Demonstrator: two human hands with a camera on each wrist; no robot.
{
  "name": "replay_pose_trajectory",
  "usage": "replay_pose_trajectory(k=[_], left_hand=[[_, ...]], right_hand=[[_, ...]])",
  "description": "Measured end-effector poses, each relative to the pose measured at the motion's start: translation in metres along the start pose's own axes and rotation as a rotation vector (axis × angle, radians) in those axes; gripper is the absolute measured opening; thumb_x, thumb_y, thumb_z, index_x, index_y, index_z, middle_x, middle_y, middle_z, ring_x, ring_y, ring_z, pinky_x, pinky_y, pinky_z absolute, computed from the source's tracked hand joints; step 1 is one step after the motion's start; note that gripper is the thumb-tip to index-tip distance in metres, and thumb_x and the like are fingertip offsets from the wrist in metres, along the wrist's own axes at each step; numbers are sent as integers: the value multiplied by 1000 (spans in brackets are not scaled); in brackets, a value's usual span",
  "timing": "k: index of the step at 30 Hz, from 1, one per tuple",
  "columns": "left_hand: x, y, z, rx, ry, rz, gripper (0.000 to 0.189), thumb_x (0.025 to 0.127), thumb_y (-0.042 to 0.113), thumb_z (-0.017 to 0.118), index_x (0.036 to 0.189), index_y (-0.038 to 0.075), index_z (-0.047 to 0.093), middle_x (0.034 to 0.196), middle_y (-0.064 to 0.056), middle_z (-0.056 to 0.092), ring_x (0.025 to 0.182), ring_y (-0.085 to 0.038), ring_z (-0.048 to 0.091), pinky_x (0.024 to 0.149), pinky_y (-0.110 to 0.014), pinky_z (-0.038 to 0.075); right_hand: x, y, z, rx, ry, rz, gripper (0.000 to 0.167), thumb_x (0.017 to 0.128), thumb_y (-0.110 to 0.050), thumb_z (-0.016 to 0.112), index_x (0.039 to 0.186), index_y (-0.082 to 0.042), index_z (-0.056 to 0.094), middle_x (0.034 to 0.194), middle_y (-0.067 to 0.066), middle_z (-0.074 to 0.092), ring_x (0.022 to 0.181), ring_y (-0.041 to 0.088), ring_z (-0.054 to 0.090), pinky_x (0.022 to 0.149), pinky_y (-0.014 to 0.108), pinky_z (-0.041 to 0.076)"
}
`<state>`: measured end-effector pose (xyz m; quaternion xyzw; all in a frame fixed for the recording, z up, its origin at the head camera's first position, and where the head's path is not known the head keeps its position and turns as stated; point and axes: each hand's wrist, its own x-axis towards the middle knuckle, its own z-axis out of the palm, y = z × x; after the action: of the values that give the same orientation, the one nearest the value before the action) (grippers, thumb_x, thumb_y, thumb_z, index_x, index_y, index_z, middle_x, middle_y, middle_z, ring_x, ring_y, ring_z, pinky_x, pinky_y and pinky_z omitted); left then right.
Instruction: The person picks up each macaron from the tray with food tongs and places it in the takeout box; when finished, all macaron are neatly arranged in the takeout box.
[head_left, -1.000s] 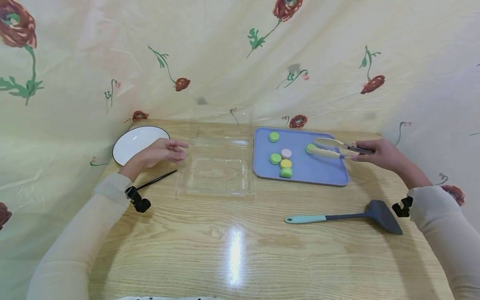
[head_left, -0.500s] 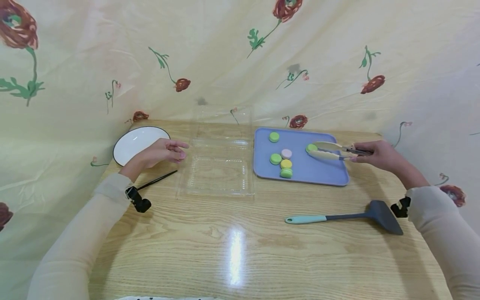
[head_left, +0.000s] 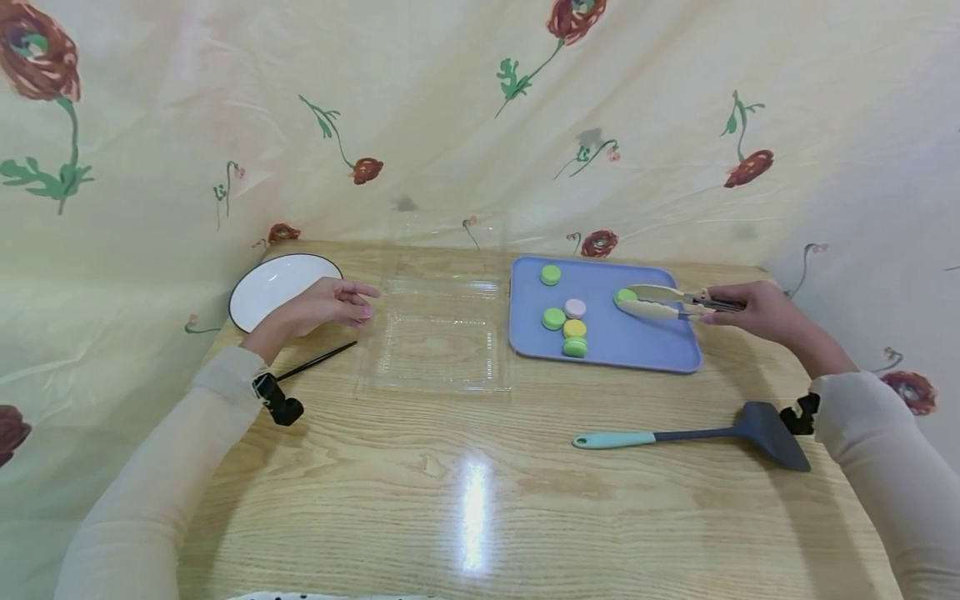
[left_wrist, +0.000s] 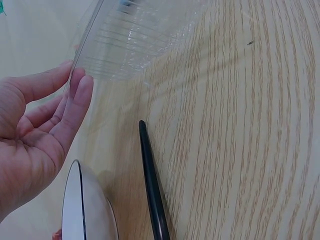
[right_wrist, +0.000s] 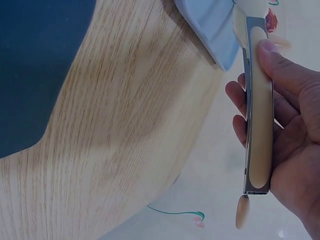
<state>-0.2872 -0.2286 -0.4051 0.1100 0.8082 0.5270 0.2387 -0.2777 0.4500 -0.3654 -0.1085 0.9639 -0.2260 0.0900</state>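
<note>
My left hand [head_left: 330, 302] is at the left side of a clear plastic box [head_left: 442, 387] with its lid raised behind. In the left wrist view, thumb and fingers pinch the box's edge. My right hand [head_left: 765, 310] grips tongs [head_left: 652, 311] with cream tips and, in the right wrist view, a beige-inlaid handle [right_wrist: 260, 110]. The tips lie on both sides of a green macaron [head_left: 624, 297] on the blue tray [head_left: 637, 350]. More macarons sit left on the tray: a green one [head_left: 551, 275] apart, and a pink [head_left: 575, 308], a yellow [head_left: 574, 329] and two green ones clustered.
A white dark-rimmed dish [head_left: 273, 287] stands behind my left wrist. A thin black stick [head_left: 318, 360] lies beside it. In front of the tray lies a spatula [head_left: 693, 434] with a mint handle and dark blade, close to my right wrist. A flowered cloth [head_left: 450, 125] hangs behind the table.
The tongs have moved slightly left and their tips have drawn together around the green macaron. My left hand has stayed at the box.
</note>
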Motion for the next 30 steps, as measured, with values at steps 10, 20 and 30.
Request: replay_pose_trajectory(k=[10,20,30], left_hand=[[-2,2,0,9,-2,-3,54,100,12,65,148,-5,47,117,-18,62,101,-21,70,96,-37,61],[0,-1,-1,22,-2,-6,53,101,12,65,148,-4,47,123,-25,60,105,-27,70,95,-36,61],[0,-3,-2,29,-4,2,54,100,14,66,148,-5,47,118,-20,62,105,-26,70,96,-38,61]], right_hand=[[-1,0,-1,17,4,4,65,97,-32,71,144,9,51,140,32,55,114,11,67,72,0,44],[-1,1,-1,2,19,-16,63,96,-30,73,141,9,54,137,33,57,117,25,66,70,2,47],[-1,-8,-2,21,38,-29,62,96,-27,73,142,10,52,137,31,57,117,19,67,72,-1,45]])
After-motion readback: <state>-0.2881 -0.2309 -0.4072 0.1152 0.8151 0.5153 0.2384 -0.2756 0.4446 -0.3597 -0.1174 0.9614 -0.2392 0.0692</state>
